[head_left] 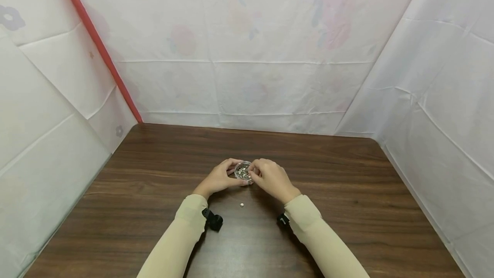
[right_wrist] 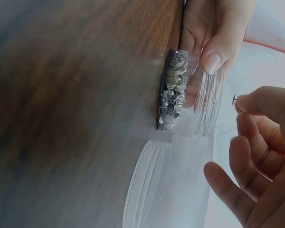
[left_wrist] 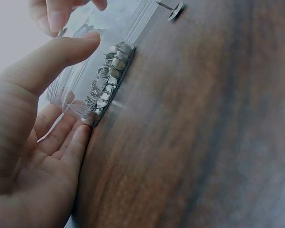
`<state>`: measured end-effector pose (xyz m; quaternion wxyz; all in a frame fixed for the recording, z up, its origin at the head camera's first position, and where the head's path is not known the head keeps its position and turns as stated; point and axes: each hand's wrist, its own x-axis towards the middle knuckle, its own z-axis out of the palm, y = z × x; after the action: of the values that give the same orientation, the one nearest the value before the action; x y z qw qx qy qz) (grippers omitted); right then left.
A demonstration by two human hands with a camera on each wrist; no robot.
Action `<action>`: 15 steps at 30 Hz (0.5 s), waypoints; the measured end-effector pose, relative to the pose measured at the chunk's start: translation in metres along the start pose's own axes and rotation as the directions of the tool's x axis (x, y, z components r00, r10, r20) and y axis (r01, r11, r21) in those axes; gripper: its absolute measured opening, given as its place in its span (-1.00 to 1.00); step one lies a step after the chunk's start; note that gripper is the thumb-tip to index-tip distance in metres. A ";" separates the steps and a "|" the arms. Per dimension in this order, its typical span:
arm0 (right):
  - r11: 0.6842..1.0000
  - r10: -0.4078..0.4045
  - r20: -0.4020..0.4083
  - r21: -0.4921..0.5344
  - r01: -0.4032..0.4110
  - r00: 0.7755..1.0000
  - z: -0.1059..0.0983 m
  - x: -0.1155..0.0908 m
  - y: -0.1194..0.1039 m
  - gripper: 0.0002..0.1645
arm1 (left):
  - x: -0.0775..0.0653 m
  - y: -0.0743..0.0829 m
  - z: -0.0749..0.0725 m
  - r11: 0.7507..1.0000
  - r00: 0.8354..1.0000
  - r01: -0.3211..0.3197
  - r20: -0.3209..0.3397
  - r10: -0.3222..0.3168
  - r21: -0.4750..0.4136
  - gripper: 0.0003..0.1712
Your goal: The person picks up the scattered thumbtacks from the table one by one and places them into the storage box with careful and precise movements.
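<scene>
A small clear round jar point(head_left: 236, 171) stands on the table, its threaded mouth uncovered, with many silvery thumbtacks point(left_wrist: 104, 78) heaped at the bottom. My left hand point(head_left: 219, 178) grips it from the left, thumb on the near side and fingers behind. Just above the mouth, my right hand point(head_left: 273, 179) pinches one thumbtack point(right_wrist: 234, 99) between thumb and forefinger, the other fingers loosely bent. A single tack point(head_left: 242, 204) lies on the tabletop nearer to me, point up in the left wrist view. Beside the jar in the right wrist view is a clear round lid point(right_wrist: 147, 185).
The brown wood-grain table point(head_left: 154, 226) has white patterned cloth point(head_left: 239, 46) hanging behind it and along both sides. A red strip point(head_left: 100, 48) runs down the back left corner. Black wrist cameras point(head_left: 213, 220) are strapped at both cuffs.
</scene>
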<state>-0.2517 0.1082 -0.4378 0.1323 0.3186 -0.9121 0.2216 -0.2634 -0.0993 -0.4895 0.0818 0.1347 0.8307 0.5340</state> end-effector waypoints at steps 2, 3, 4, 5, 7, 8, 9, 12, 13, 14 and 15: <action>1.000 0.014 0.000 -0.016 -0.014 1.000 0.002 0.003 0.001 -0.94 | 0.000 0.001 0.000 1.000 1.000 -0.001 0.001 0.001 -0.004 -0.21; 0.999 0.022 0.000 -0.026 -0.022 1.000 0.002 0.004 0.002 -0.93 | 0.000 0.001 -0.001 1.000 1.000 -0.003 0.002 0.003 -0.005 -0.22; 0.999 0.028 0.002 -0.037 -0.028 1.000 0.003 0.006 0.003 -0.94 | 0.000 0.001 -0.001 1.000 1.000 -0.005 0.001 0.005 -0.007 -0.22; 0.999 0.033 0.003 -0.041 -0.033 0.999 0.004 0.007 0.004 -0.94 | 0.000 0.001 -0.001 1.000 1.000 -0.007 0.001 0.007 -0.003 -0.22; 0.998 0.042 0.013 -0.043 -0.041 0.999 0.006 0.009 0.005 -0.94 | 0.000 0.001 -0.001 1.000 1.000 -0.006 0.001 0.006 0.008 -0.23; 0.998 0.047 0.019 -0.042 -0.046 0.999 0.006 0.011 0.006 -0.95 | 0.000 0.000 -0.001 1.000 1.000 -0.006 0.001 0.006 0.011 -0.22; 0.998 0.052 0.029 -0.040 -0.051 0.998 0.007 0.012 0.007 -0.95 | 0.000 0.000 -0.001 1.000 1.000 -0.007 0.002 0.007 0.014 -0.22; 0.998 0.069 0.064 -0.021 -0.067 0.996 0.009 0.014 0.007 -0.93 | 0.000 0.000 -0.001 1.000 1.000 -0.010 0.003 0.010 0.022 -0.22; 0.997 0.077 0.073 -0.015 -0.076 0.994 0.009 0.015 0.007 -0.92 | 0.000 0.000 -0.001 1.000 1.000 -0.011 0.004 0.011 0.024 -0.22; 0.996 0.087 0.085 -0.011 -0.086 0.993 0.009 0.015 0.007 -0.91 | 0.000 0.000 -0.001 1.000 1.000 -0.012 0.005 0.011 0.026 -0.22; 0.995 0.096 0.096 -0.006 -0.096 0.991 0.009 0.015 0.007 -0.89 | 0.000 0.000 -0.001 1.000 1.000 -0.013 0.005 0.013 0.027 -0.22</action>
<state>-0.2688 0.1007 -0.4419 0.0777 0.2846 -0.9318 0.2116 -0.2640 -0.1001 -0.4894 0.0786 0.1425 0.8368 0.5228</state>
